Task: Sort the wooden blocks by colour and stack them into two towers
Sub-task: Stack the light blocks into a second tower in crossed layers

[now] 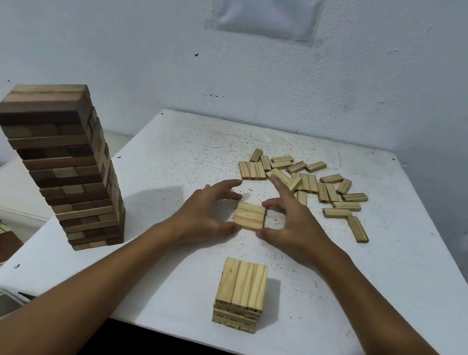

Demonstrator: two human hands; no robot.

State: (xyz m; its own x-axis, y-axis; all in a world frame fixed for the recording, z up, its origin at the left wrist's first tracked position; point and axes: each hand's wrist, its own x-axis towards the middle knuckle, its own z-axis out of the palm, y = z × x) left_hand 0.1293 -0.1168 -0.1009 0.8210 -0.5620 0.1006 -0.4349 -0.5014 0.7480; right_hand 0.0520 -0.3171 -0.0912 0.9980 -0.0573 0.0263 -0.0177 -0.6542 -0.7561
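Observation:
A tall tower of dark brown blocks point(71, 170) stands at the table's left edge. A short stack of light blocks point(240, 293) stands near the front edge. Between my hands lies a flat row of three light blocks point(249, 216) in the table's middle. My left hand point(208, 213) pinches the row's left side with thumb and fingers. My right hand point(289, 226) pinches its right side the same way. Several loose light blocks point(305, 182) lie scattered behind my right hand.
The white speckled table point(167, 166) stands against a pale wall. A white cushioned seat point(6, 196) sits to the left, below the table's level. Patterned floor shows at the lower left.

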